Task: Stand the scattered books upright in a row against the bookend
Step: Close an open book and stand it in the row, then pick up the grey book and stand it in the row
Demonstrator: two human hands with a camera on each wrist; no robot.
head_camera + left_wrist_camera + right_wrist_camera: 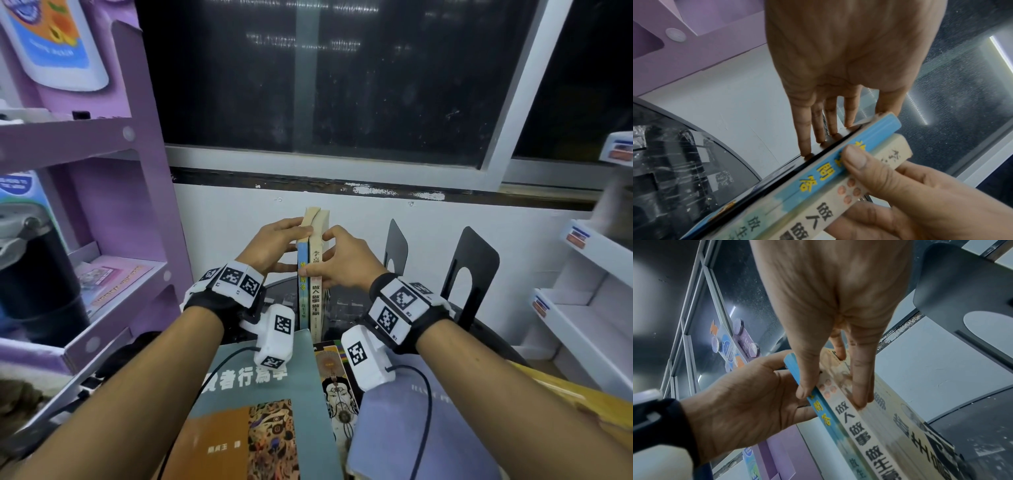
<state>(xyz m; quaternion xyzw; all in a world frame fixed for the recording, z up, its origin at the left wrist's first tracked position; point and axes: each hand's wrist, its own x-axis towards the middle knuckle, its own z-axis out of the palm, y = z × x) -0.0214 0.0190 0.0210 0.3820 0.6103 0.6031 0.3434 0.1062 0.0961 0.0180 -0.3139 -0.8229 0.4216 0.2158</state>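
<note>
Two books stand upright side by side on the dark glass table (346, 305): a blue-spined book (302, 298) on the left and a beige-spined book (317, 301) on the right. My left hand (274, 246) lies with straight fingers (818, 129) against a thin black plate (777, 175) on the blue book's left side, thumb at its top edge. My right hand (346, 257) pinches the beige book, thumb (803, 386) across the spines and fingers (861, 386) on its right cover. Two black bookends (397, 250) (469, 274) stand empty to the right.
Near me, lying flat, are a big teal and orange book (260, 411), a book with a drawn face (337, 394), a lavender book (411, 428) and a yellow one (565, 394). A purple shelf (130, 137) stands left, a white shelf (599, 308) right, the wall behind.
</note>
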